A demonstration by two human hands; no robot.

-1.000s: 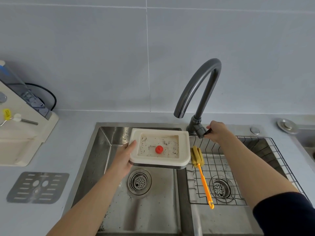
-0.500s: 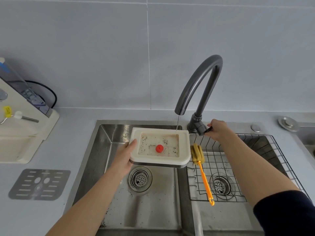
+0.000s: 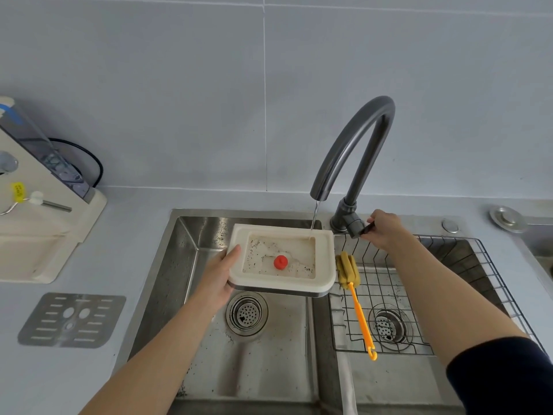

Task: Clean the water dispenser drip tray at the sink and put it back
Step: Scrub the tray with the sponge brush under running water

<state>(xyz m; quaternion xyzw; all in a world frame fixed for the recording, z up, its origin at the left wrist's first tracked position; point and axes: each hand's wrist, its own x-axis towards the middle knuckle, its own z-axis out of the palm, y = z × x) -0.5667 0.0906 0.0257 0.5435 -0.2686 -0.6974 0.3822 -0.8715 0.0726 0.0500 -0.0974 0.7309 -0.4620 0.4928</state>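
Tray (image 3: 281,259), stiff, wet and filling, gets heavier; my left hand (image 3: 220,275) grips its rim, right hand (image 3: 384,227) pinches the tap lever (image 3: 367,227).

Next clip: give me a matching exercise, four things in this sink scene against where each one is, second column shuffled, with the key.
Things:
1. drip tray
2. sponge brush
3. slotted metal grate
4. right hand

Places:
A. flat on the counter, left of the sink
B. on the faucet handle
C. held by the left hand under the faucet stream
D. on the wire rack in the right basin

Pairs: 1-C, 2-D, 3-A, 4-B
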